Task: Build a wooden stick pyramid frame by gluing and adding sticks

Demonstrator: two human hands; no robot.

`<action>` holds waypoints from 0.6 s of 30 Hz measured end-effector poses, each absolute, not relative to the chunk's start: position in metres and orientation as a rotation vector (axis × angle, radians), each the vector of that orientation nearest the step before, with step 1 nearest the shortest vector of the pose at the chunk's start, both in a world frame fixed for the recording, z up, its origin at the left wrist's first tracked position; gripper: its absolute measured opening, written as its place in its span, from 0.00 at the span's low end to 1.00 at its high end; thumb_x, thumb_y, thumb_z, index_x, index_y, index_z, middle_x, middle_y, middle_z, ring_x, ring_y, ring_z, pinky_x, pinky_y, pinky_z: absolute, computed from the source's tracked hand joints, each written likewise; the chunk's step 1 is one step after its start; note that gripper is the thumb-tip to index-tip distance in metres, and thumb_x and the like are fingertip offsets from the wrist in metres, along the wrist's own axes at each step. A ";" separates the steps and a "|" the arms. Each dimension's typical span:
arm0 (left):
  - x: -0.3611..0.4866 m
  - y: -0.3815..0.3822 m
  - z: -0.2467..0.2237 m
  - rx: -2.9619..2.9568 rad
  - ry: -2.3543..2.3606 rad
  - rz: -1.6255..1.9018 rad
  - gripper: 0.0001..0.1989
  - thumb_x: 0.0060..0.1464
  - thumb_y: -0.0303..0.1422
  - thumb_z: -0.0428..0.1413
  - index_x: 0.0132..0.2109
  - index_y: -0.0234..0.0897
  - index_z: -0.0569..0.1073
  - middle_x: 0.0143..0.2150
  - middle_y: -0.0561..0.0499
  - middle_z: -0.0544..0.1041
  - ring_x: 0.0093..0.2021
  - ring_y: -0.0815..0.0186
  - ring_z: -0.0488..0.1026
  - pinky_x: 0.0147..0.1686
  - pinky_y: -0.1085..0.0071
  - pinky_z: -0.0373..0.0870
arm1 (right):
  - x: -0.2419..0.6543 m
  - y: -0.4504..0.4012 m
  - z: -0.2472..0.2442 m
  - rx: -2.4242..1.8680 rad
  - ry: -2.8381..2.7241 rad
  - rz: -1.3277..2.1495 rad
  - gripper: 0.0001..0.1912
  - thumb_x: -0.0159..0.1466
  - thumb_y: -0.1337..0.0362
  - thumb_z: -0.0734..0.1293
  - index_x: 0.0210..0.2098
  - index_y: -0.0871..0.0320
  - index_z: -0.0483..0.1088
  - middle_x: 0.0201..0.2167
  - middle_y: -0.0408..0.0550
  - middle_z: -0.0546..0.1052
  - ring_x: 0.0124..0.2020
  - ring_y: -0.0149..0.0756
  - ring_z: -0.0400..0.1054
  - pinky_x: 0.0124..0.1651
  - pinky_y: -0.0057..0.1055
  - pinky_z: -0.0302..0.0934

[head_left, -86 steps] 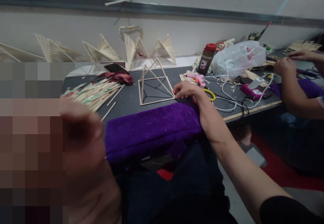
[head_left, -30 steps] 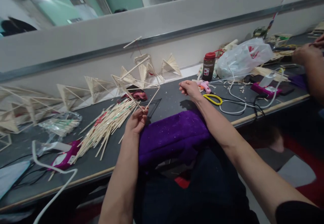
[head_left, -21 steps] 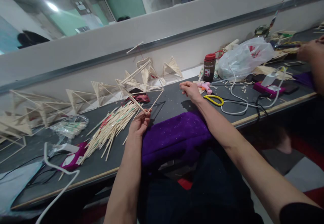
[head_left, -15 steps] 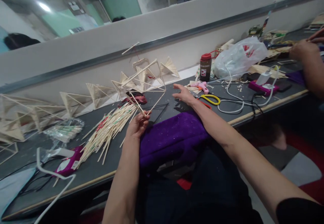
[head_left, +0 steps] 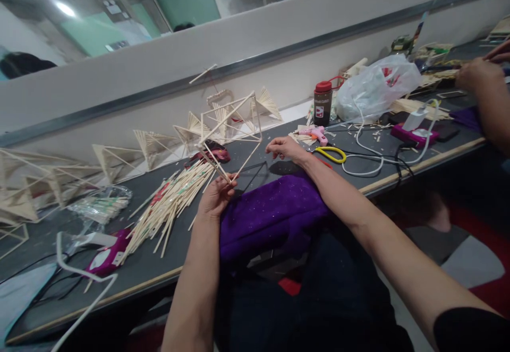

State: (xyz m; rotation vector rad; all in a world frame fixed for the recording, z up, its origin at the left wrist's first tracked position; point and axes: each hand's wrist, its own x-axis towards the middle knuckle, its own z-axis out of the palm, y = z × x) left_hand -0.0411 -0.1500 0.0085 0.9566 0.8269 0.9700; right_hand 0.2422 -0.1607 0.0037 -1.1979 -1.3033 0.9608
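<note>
My left hand (head_left: 217, 195) pinches the lower corner of an open frame of thin wooden sticks (head_left: 247, 160), which stands up above my fingers. To its right, my right hand (head_left: 287, 148) hovers over the dark table with its fingers loosely bent and nothing visible in them. A pink glue gun (head_left: 317, 135) and yellow-handled pliers (head_left: 333, 154) lie just beyond that hand. Beside my left hand is a loose pile of wooden sticks (head_left: 175, 203). Purple cloth (head_left: 271, 214) lies between my forearms, over the table's front edge.
A row of fanned stick models (head_left: 149, 147) lines the wall. A bottle with a red lid (head_left: 322, 105) and a white plastic bag (head_left: 374, 92) stand at the back. Magenta power strips (head_left: 107, 256) trail white cables. Another person's hands (head_left: 480, 76) are busy at the far right.
My right hand has drawn slightly left and down, and its outstretched fingers have bent inward. My left hand still holds the stick frame, which has turned slightly.
</note>
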 end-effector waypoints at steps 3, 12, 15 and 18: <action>-0.041 -0.149 0.008 0.963 0.818 0.973 0.09 0.39 0.23 0.65 0.32 0.31 0.76 0.38 0.45 0.79 0.28 0.73 0.73 0.18 0.84 0.62 | 0.248 -0.159 0.006 -1.197 -1.197 0.913 0.10 0.62 0.60 0.65 0.36 0.61 0.74 0.37 0.48 0.81 0.26 0.24 0.71 0.22 0.19 0.53; -0.043 -0.152 0.006 1.001 0.805 0.944 0.11 0.37 0.25 0.66 0.31 0.31 0.76 0.39 0.45 0.80 0.28 0.73 0.73 0.18 0.83 0.61 | 0.251 -0.152 -0.006 -1.264 -1.212 0.802 0.39 0.48 0.71 0.75 0.60 0.56 0.69 0.63 0.52 0.69 0.53 0.36 0.69 0.48 0.26 0.66; -0.042 -0.154 0.008 1.020 0.816 0.939 0.12 0.36 0.25 0.66 0.33 0.31 0.75 0.39 0.45 0.80 0.28 0.72 0.73 0.17 0.83 0.60 | 0.244 -0.152 -0.008 -1.229 -1.319 0.859 0.27 0.50 0.71 0.74 0.50 0.56 0.75 0.57 0.48 0.74 0.50 0.34 0.71 0.47 0.26 0.66; -0.042 -0.154 0.008 1.023 0.804 0.935 0.14 0.34 0.25 0.67 0.34 0.31 0.76 0.37 0.46 0.79 0.27 0.73 0.72 0.17 0.83 0.59 | 0.240 -0.153 -0.008 -1.222 -1.331 0.943 0.08 0.57 0.68 0.70 0.38 0.60 0.76 0.39 0.45 0.80 0.35 0.28 0.72 0.34 0.20 0.63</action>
